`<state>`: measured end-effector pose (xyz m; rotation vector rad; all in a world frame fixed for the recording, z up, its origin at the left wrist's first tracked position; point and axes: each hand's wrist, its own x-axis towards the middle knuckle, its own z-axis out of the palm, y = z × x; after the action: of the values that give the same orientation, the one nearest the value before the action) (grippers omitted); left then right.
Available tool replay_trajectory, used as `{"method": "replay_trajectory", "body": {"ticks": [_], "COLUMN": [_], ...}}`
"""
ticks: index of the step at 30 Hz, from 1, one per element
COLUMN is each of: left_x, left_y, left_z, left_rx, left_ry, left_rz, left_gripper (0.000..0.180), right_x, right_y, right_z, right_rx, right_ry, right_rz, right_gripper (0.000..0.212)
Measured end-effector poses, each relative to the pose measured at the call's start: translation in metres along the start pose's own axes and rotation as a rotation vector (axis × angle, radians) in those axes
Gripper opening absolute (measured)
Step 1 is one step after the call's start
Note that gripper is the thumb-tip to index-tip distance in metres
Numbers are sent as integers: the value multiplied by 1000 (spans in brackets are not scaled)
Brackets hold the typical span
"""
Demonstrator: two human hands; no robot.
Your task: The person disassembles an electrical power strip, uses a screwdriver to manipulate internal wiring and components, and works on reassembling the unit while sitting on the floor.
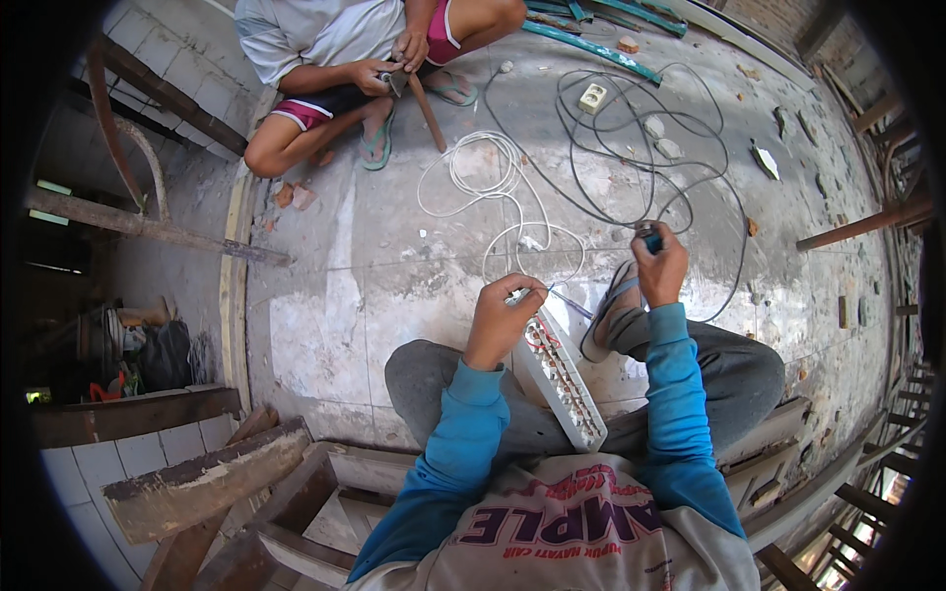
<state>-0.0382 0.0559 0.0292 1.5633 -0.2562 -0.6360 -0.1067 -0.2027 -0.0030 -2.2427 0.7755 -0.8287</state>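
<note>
A long white power strip lies tilted between my bent legs, its inside exposed, with red wire and rows of metal contacts showing. My left hand is closed at its far end, thumb and fingertips pinching a thin wire; the palm covers part of the strip. To the right, held up and apart from the strip, my right hand is wrapped round a small dark tool with a blue handle; its kind is mostly hidden by the fingers. A white cable lies loosely coiled just beyond the strip.
A black cable with a white socket sprawls over the dusty floor. At the far left another person squats, holding a wooden-handled tool. Timber frames stand behind me on the left; rubble lies right.
</note>
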Motion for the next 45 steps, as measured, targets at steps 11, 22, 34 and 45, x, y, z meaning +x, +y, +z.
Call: {"method": "replay_trajectory", "body": {"ticks": [11,22,34,45], "left_x": [-4,-18,-12,-14], "left_y": [-3,9,2,7], "left_z": [-7,-18,-30,-24], "left_rx": [-45,-128,-133,-46], "left_ry": [18,-24,88,148], "left_rz": [47,-62,-41,-18], "left_gripper": [12,13,10,10], "right_x": [-34,-66,-65,60], "right_y": [-15,13,16,-53], "right_z": [106,271,392,154], "right_rx": [174,-3,-30,238], "right_ry": [-535,-876,-959,-1192], "right_rz": [190,54,-206,-388], "right_gripper": [37,39,35,24]}}
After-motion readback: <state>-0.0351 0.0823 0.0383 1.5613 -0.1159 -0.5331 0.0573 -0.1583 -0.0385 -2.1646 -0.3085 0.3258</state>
